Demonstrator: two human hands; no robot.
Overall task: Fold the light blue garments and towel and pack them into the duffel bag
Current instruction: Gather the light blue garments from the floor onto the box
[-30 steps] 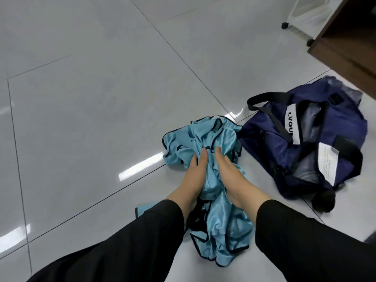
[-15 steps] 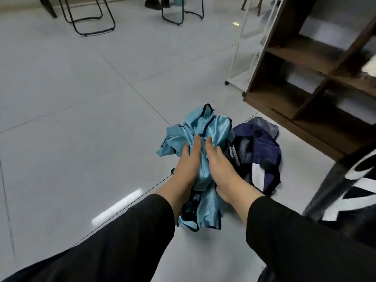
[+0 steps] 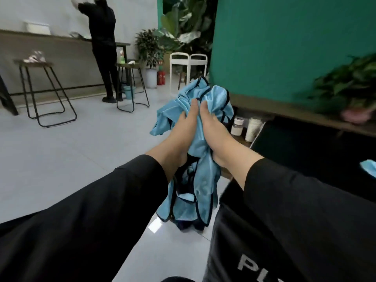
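- Green wall panel [image 3: 284, 47]: fills the upper right of the view; a wooden ledge runs along its base, with a blurred leafy plant [image 3: 350, 88] at its right end.
- Tiled floor [image 3: 61, 155]: pale and glossy across the left half.
- Second person [image 3: 104, 47]: dressed in black, standing at the far counter, back turned.
- Two metal-legged stools [image 3: 44, 92]: standing near that person, well apart from the hands.
- Light blue garments [image 3: 195, 180]: a bunched bundle with dark trim, held up in the air at centre; the lower part hangs loose below the wrists.
- Left hand [image 3: 183, 131]: curled into the bundle's left side, gripping the cloth.
- Right hand [image 3: 215, 133]: curled into the bundle's right side, gripping the cloth; the two hands touch at the fingertips.
- Two small containers [image 3: 244, 127]: standing under the ledge, just right of the hands.
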